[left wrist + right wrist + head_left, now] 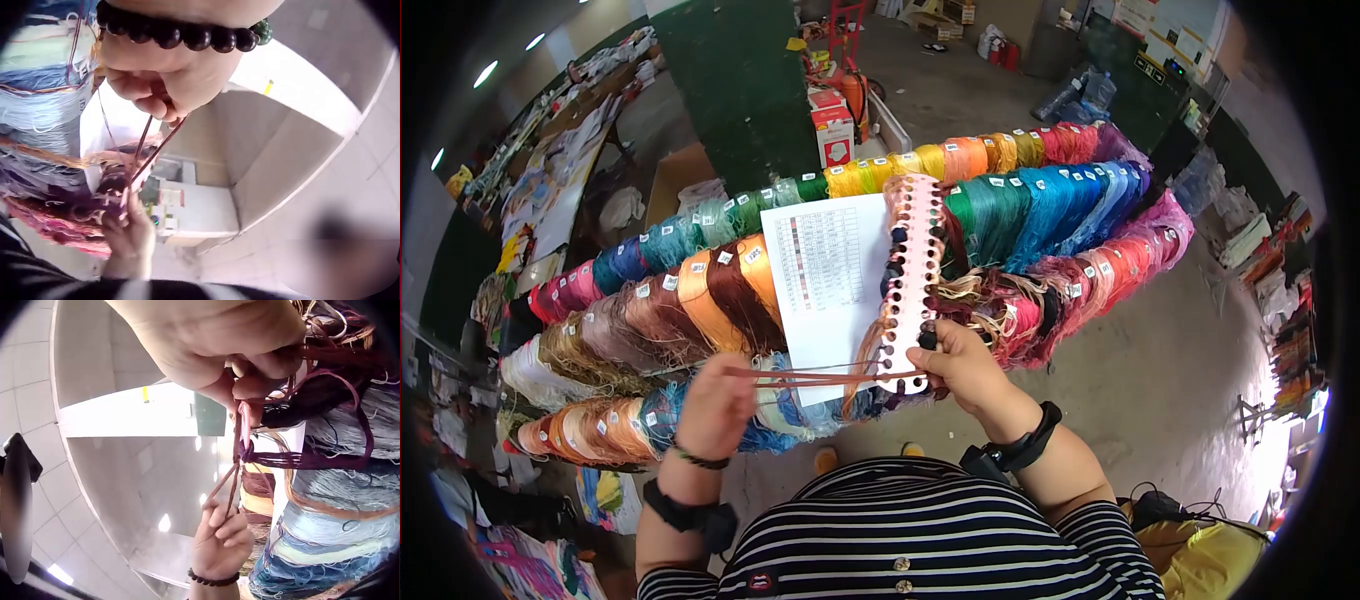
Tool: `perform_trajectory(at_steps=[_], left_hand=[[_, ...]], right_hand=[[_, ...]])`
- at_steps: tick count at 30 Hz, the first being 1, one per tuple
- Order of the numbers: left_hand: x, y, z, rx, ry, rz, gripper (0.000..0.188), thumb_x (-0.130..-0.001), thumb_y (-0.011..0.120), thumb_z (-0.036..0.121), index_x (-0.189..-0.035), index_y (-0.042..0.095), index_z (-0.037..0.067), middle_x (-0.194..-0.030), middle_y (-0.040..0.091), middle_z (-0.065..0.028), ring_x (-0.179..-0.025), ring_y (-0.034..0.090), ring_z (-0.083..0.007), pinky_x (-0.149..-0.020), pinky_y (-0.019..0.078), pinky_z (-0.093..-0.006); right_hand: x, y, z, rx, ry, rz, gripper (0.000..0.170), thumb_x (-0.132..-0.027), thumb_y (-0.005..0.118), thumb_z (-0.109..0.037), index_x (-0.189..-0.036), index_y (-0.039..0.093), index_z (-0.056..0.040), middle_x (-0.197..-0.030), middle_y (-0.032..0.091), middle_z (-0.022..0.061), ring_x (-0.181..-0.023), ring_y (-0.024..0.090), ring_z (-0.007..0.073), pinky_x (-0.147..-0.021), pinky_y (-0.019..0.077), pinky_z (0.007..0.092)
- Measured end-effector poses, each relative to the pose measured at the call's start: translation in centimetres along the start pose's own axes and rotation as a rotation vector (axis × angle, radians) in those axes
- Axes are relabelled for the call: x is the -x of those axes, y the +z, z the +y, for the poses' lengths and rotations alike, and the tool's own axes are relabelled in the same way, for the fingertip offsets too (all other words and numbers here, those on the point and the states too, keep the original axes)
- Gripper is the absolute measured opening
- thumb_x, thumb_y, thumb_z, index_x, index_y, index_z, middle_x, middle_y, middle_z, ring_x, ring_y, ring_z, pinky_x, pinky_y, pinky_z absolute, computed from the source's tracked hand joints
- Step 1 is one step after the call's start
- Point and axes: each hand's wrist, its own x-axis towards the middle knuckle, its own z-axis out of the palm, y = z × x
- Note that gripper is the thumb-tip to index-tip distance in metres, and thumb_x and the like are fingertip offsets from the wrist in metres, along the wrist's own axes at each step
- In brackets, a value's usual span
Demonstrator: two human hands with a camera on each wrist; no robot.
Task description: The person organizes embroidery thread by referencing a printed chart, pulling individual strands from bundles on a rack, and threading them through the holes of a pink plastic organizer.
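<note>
A long pink card with holes down both edges [917, 250] lies over rows of coloured thread, with hanks knotted through many of its holes. Near its lower end my right hand [968, 372] grips the card, the thumb lying on its face. My left hand [716, 405], out to the left, holds reddish-brown thread [830, 379] pulled taut from the card's lower end. In the left wrist view, the curled left fingers [153, 107] pinch two diverging strands. Dark purple thread [306, 460] hangs from the card in the right wrist view.
A white sheet with a printed table [825, 340] lies under the card's left side. Long rows of labelled thread skeins [635, 325] stretch across in front of me. Beyond them stand a red-and-white box [833, 135] and a green pillar [720, 90].
</note>
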Motion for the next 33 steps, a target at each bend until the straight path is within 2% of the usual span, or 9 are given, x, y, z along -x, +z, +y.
perform_trajectory(at_steps=[4, 6, 7, 9, 13, 16, 21, 27, 33], left_hand=[[2.5, -12.3, 3.6, 0.511, 0.183, 0.323, 0.012, -0.094, 0.054, 0.016, -0.104, 0.055, 0.011, -0.073, 0.055, 0.0043, -0.056, 0.049, -0.0044, -0.045, 0.0413, -0.0174], [4.0, -14.3, 6.5, -0.534, 0.082, 0.749, 0.034, -0.091, 0.059, 0.023, -0.118, 0.055, 0.002, -0.106, 0.065, -0.0084, -0.079, 0.063, -0.0142, -0.061, 0.0496, -0.0246], [5.0, -24.6, 4.3, -1.513, 0.308, 0.764, 0.043, -0.087, 0.065, 0.02, -0.123, 0.052, -0.001, -0.116, 0.062, -0.0126, -0.091, 0.064, -0.0194, -0.072, 0.0512, -0.0302], [4.5, -18.2, 6.9, -1.7, 0.186, 0.619, 0.036, -0.084, 0.067, 0.016, -0.114, 0.058, -0.002, -0.105, 0.065, -0.0134, -0.09, 0.064, -0.0205, -0.076, 0.0506, -0.0308], [-2.2, -7.6, 6.5, -1.206, 0.291, 0.138, 0.018, -0.089, 0.063, 0.013, -0.096, 0.065, -0.003, -0.084, 0.067, -0.0077, -0.074, 0.064, -0.015, -0.067, 0.0504, -0.027], [-7.6, -3.9, 2.9, -0.934, -0.105, -0.063, 0.033, -0.093, 0.059, 0.031, -0.094, 0.065, -0.002, -0.082, 0.067, -0.0054, -0.063, 0.06, -0.0112, -0.059, 0.0485, -0.0249], [-14.6, -3.6, -3.3, -1.129, -0.167, -0.177, 0.04, -0.092, 0.059, 0.036, -0.098, 0.067, -0.003, -0.08, 0.067, -0.0087, -0.073, 0.062, -0.0163, -0.067, 0.0472, -0.0275], [-15.1, -2.2, -3.2, -0.571, -0.221, -0.165, 0.032, -0.093, 0.06, 0.018, -0.11, 0.061, -0.008, -0.102, 0.066, -0.0094, -0.09, 0.06, -0.0129, -0.079, 0.0472, -0.0259], [-14.9, -1.1, -3.4, -0.489, -0.139, -0.146, 0.03, -0.09, 0.063, 0.011, -0.114, 0.06, -0.006, -0.106, 0.065, -0.007, -0.092, 0.06, -0.0125, -0.081, 0.0469, -0.0257]], right_hand=[[0.7, -3.2, -0.2, -0.091, -0.069, 0.092, 0.014, -0.085, 0.065, -0.006, -0.098, 0.062, -0.0049, -0.071, 0.056, -0.005, -0.053, 0.045, 0.0029, -0.047, 0.0344, 0.0176], [1.6, -5.7, -0.2, -0.042, -0.036, 0.107, 0.015, -0.086, 0.063, -0.006, -0.102, 0.061, -0.0045, -0.074, 0.058, -0.0045, -0.057, 0.047, 0.0028, -0.049, 0.0348, 0.0182], [1.9, -6.4, -0.2, -0.029, -0.008, 0.104, 0.016, -0.086, 0.063, -0.007, -0.102, 0.061, -0.0046, -0.074, 0.058, -0.0045, -0.057, 0.048, 0.0029, -0.05, 0.0352, 0.018], [2.5, -5.9, -0.4, -0.031, -0.019, 0.088, 0.014, -0.086, 0.066, -0.012, -0.098, 0.061, -0.0066, -0.073, 0.057, -0.0059, -0.058, 0.049, 0.0023, -0.051, 0.0371, 0.0177], [2.8, -5.0, 1.8, 0.008, -0.047, 0.11, 0.017, -0.086, 0.066, -0.012, -0.102, 0.06, -0.0062, -0.079, 0.058, -0.007, -0.063, 0.05, 0.0013, -0.055, 0.0387, 0.017], [2.8, -4.4, 2.9, 0.037, -0.034, 0.141, 0.023, -0.087, 0.064, -0.01, -0.108, 0.059, -0.0044, -0.084, 0.059, -0.0066, -0.068, 0.052, 0.0023, -0.059, 0.0405, 0.0183], [3.2, -2.6, 3.2, -0.044, -0.078, 0.23, 0.031, -0.086, 0.062, -0.007, -0.116, 0.056, -0.0021, -0.098, 0.061, -0.0022, -0.085, 0.056, 0.0053, -0.073, 0.0446, 0.0212], [2.9, -0.1, 3.6, -0.171, -0.105, 0.398, 0.028, -0.09, 0.061, -0.01, -0.116, 0.056, -0.0002, -0.096, 0.059, -0.0011, -0.081, 0.053, 0.0053, -0.07, 0.0441, 0.0217], [3.6, -1.0, 4.1, -0.113, -0.111, 0.372, 0.029, -0.091, 0.061, -0.012, -0.117, 0.055, -0.0001, -0.096, 0.06, -0.0012, -0.084, 0.054, 0.0052, -0.074, 0.0446, 0.0217]])
